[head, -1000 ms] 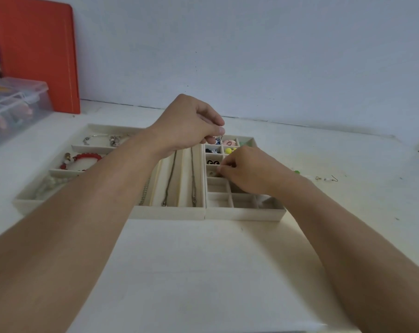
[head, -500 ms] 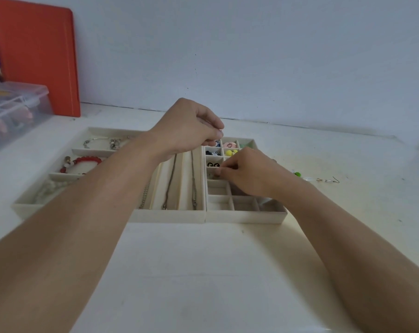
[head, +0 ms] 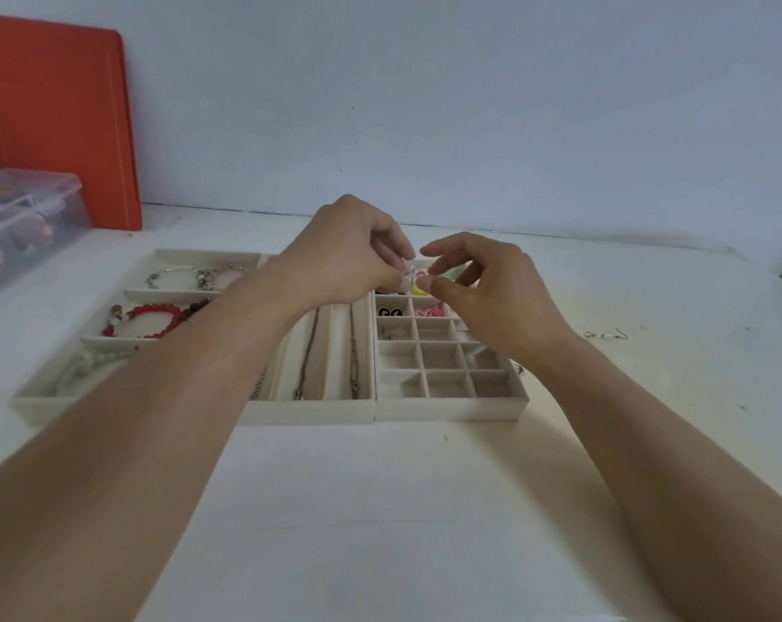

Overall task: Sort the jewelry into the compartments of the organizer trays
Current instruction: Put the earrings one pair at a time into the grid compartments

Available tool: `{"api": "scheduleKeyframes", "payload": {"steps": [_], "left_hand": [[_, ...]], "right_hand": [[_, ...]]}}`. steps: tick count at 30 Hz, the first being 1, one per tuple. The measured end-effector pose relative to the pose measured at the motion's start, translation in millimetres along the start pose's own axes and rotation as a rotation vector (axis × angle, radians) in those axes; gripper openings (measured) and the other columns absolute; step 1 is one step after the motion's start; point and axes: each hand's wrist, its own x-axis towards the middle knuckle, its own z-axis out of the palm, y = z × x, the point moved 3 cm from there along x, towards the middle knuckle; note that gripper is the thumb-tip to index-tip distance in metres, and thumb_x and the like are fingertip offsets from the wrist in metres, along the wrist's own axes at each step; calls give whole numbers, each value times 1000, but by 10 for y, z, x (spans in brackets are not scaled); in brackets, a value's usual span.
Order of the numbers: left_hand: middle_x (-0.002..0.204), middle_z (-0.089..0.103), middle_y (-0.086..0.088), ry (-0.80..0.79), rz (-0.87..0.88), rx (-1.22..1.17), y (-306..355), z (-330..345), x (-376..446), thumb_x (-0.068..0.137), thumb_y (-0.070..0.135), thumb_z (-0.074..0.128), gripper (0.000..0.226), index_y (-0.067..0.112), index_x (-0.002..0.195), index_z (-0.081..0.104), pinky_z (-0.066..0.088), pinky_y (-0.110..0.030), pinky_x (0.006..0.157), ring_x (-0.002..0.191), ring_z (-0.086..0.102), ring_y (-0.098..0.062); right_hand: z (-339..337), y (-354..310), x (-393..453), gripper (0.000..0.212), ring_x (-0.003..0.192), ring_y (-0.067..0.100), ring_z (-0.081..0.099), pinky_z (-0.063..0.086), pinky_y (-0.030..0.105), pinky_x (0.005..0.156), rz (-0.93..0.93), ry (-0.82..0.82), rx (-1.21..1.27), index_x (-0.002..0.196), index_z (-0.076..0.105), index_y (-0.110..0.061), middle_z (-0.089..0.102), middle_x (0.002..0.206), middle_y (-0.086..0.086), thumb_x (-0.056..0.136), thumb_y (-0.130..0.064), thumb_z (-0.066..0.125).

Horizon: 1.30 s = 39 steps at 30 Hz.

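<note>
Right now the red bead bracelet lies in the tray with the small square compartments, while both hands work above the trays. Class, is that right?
Not quite. The head view shows the red bead bracelet in a long compartment of the left tray, not the small-square tray. The left hand and right hand do work above the trays.

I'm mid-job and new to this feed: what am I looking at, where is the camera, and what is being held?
There is no machine here: a person works with two bare hands, filmed by one wide camera on their head, looking forward and down. On the white table stand cream organizer trays: bracelets, among them a red bead bracelet, on the left, chains in long slots in the middle, a grid of small compartments on the right. The left hand pinches a small silver piece, probably an earring, above the grid. The right hand reaches toward it; whether it touches is unclear. A loose earring lies on the table to the right.
</note>
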Motion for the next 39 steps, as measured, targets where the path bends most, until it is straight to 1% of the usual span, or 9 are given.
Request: {"api": "scheduleKeyframes", "payload": {"steps": [6,10,18,21,25,28,31,34,39], "left_hand": [[77,75,9,-34,-20,14,12,46,-22,72,8,86,37,23,101,71,35,-6,42,58,62,6],[81,76,12,-56,-8,-4,30,45,-36,72,7,84,47,27,110,65,40,-9,48,77,71,-5],[90,76,9,-24,18,-55,59,67,-39,72,6,85,55,29,117,64,41,-21,59,78,74,-12],[92,75,9,-2,39,-81,78,43,-45,73,7,85,54,29,118,64,44,-21,64,77,74,-10],[94,74,9,73,24,-111,30,-65,-34,76,14,85,45,28,115,67,48,-21,66,74,73,-9],[92,75,9,117,17,-133,-16,-120,-13,78,16,84,38,27,111,69,48,-22,66,73,71,-5],[90,76,9,123,19,-143,-33,-126,5,80,17,82,34,24,111,69,45,-17,60,64,65,1],[89,76,10,109,27,-126,-42,-111,18,81,17,81,33,25,110,70,44,-17,58,67,67,-2],[90,77,7,107,20,-151,-52,-138,16,83,16,79,30,22,111,69,42,-14,46,70,68,-7]], "right_hand": [[15,-8,-10,22,67,2,62,43,7,61,-34,-40,20,110,74,-31,76,95,-12,92,-19,72],[11,-29,-36,15,69,5,70,46,7,63,-11,-55,113,101,77,-26,78,86,-11,88,-18,77],[36,6,-38,23,78,4,71,54,18,76,4,-90,-6,105,74,-32,76,84,-9,86,-19,77],[48,-2,-39,24,79,5,69,51,17,75,1,-89,-50,105,74,-35,74,83,-11,88,-17,72],[46,8,-29,11,78,8,72,55,27,77,36,-110,5,85,68,-28,76,80,-8,86,-21,76],[89,-1,-24,13,71,4,67,52,24,72,15,-157,-38,79,66,-27,73,77,-11,84,-25,79],[155,-35,-18,10,69,8,62,52,28,72,-16,-192,-72,80,70,-26,72,78,-9,83,-19,76],[200,-49,-15,14,71,9,63,52,24,71,-43,-189,-103,78,70,-24,71,77,-8,82,-12,73],[264,-45,-8,11,70,4,63,48,16,65,-61,-197,-218,86,68,-24,72,79,-9,83,-19,77]]}}
